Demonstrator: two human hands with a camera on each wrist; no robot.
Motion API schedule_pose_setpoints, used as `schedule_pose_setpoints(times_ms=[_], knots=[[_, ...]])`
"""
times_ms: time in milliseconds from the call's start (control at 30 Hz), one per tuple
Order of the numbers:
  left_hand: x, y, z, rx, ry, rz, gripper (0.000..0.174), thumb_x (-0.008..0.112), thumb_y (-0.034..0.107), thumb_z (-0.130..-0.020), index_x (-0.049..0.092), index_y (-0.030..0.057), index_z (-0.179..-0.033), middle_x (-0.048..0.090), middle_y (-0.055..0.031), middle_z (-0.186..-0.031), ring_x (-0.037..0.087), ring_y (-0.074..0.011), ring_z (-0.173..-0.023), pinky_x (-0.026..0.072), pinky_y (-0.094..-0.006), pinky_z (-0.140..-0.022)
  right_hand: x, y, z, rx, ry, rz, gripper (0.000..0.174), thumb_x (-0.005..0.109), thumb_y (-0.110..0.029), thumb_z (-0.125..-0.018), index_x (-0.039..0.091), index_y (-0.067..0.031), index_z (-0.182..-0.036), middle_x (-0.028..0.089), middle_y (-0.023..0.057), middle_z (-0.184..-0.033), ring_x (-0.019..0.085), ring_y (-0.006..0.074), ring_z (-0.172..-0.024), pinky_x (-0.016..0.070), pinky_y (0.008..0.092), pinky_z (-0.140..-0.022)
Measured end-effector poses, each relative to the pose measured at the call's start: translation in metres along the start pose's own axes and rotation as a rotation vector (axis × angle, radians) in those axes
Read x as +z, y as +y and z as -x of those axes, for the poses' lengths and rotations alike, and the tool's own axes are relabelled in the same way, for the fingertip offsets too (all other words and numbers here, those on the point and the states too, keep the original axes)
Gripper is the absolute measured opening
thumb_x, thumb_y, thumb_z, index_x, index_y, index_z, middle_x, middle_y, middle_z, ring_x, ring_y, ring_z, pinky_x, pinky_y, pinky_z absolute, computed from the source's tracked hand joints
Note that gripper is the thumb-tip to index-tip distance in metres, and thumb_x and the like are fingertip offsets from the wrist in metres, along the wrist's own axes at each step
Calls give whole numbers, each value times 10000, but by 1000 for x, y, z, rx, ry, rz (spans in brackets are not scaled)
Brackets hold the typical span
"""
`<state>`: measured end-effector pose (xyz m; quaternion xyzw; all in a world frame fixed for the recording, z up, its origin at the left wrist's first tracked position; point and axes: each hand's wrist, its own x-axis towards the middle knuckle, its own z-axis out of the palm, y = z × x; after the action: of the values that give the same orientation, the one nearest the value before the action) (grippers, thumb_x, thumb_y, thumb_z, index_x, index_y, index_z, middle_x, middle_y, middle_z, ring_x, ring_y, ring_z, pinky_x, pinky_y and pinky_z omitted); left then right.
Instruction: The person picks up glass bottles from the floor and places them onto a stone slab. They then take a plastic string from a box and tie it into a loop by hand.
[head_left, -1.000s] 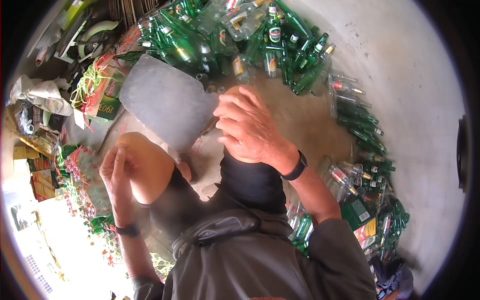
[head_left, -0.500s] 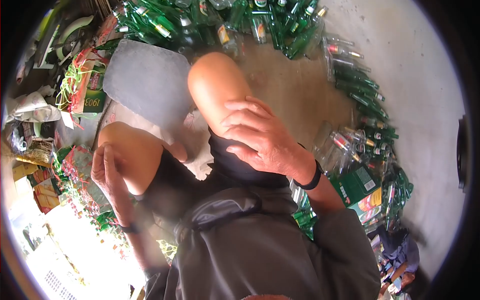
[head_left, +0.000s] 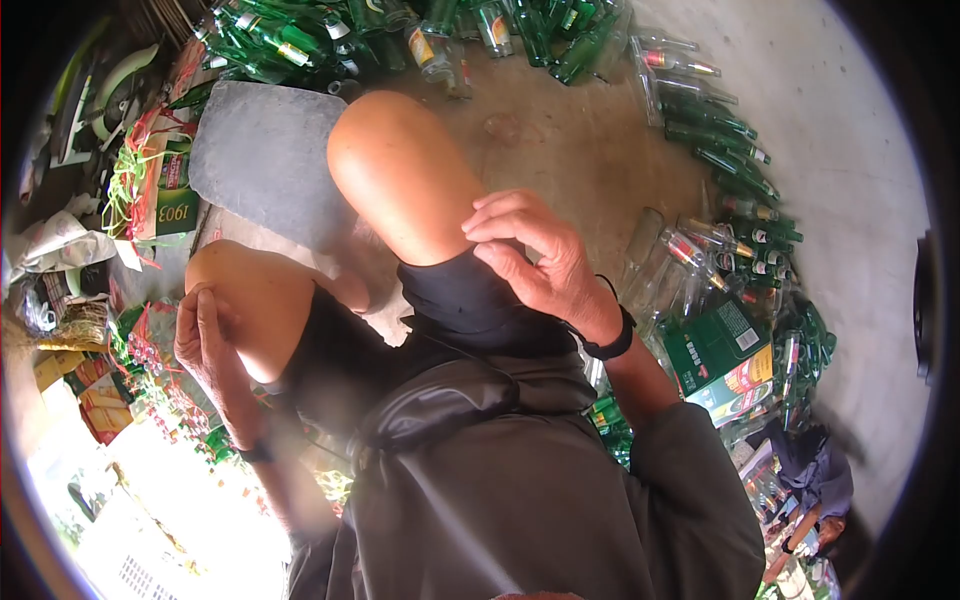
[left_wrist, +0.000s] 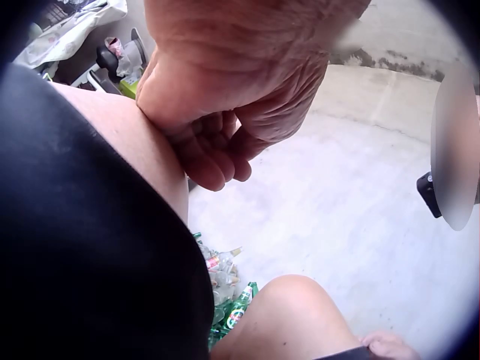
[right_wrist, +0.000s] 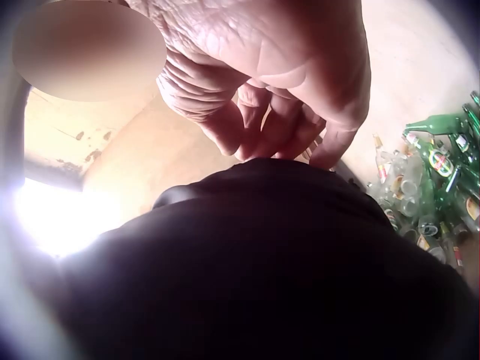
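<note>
At the left knee [head_left: 240, 275], my left hand [head_left: 208, 345] rests with fingers loosely curled and nothing held. The left wrist view shows the same hand [left_wrist: 232, 82] against bare skin beside dark cloth. My right hand [head_left: 545, 265] is over the right thigh, close to the hem of the black shorts [head_left: 460, 300], its fingers loosely bent. Seen from the right wrist, that hand [right_wrist: 277, 75] has its fingertips right at the dark cloth [right_wrist: 262, 247] and grips no object. A flat grey slab [head_left: 265, 150] lies in front of the knees.
Many green and clear glass bottles [head_left: 430, 55] are heaped ahead, and more bottles [head_left: 715, 150] lie along the pale wall [head_left: 830, 200]. A green carton [head_left: 715, 345] sits among bottles at right. Another carton [head_left: 175, 210] with tangled red and green strips [head_left: 130, 180] stands at left.
My right hand has drawn back from the right knee along the thigh to near the shorts' hem. My left hand stays at the left knee. The head view has shifted, bringing the bottle heap higher.
</note>
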<state>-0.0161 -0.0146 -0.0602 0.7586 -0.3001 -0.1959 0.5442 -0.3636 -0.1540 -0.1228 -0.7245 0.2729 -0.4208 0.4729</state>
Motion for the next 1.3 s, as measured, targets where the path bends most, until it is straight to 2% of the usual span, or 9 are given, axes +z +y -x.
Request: schedule_pose_setpoints(times_ms=[100,233,433,500,567,667,800,967,1300], knots=[[0,0,1,-8,-3,13,187,614,177,-1026,707,15,-1011,570,36,-721,479,-39,-658,389,-202,-632,-10,19,9,147,36,-96,109,687,-11,-911,706,-22,-1018,699,83,-1028,672,206,-1005,527,324,-872],[-2,-4,1,12,-19,16,184,611,167,-1028,707,10,-1013,566,39,-722,473,-36,-661,384,-201,-635,-31,93,44,631,173,-41,145,677,-96,-946,724,-18,-1059,723,37,-910,661,97,-837,524,260,-752],[-4,-2,6,-11,-20,24,189,611,169,-1028,707,6,-1016,558,39,-715,471,-42,-662,386,-203,-653,-97,262,198,869,319,318,253,710,-203,-878,722,-18,-1051,723,84,-900,680,141,-789,548,287,-695],[-5,-2,6,-23,-28,33,190,614,172,-1026,707,6,-1020,556,39,-713,473,-43,-664,386,-204,-655,-105,243,222,1152,549,99,230,712,-211,-830,730,-14,-947,713,122,-807,690,184,-724,539,338,-638],[-6,-6,5,-31,-4,-5,193,618,175,-1023,707,4,-1035,553,37,-712,476,-44,-670,388,-204,-658,-136,278,281,1191,339,424,240,713,-270,-864,657,-44,-806,619,34,-730,597,154,-595,480,303,-499],[-7,-8,4,-16,-18,-14,197,624,179,-1019,708,2,-1045,561,33,-716,484,-43,-675,394,-204,-657,-158,326,362,1217,297,731,284,738,-243,-831,603,-33,-695,589,47,-687,573,172,-515,457,332,-432],[-9,-7,3,-35,-50,-15,185,605,146,-1039,680,-15,-1092,582,11,-773,498,-50,-691,421,-207,-655,-158,336,405,1266,385,766,299,782,-228,-787,589,-9,-725,573,61,-662,568,189,-478,465,358,-419],[-10,-10,4,-41,-74,-23,205,605,166,-1039,678,-14,-1105,590,12,-769,499,-46,-688,411,-201,-646,-151,369,450,1218,524,745,384,810,-185,-749,565,26,-956,583,115,-772,559,192,-515,442,371,-403],[-4,-2,13,-56,-88,-68,204,619,167,-1030,680,-14,-1100,580,14,-750,500,-49,-686,407,-201,-651,-157,366,445,1419,473,631,284,717,-73,-747,525,0,-944,570,123,-787,633,243,-640,489,397,-438]])
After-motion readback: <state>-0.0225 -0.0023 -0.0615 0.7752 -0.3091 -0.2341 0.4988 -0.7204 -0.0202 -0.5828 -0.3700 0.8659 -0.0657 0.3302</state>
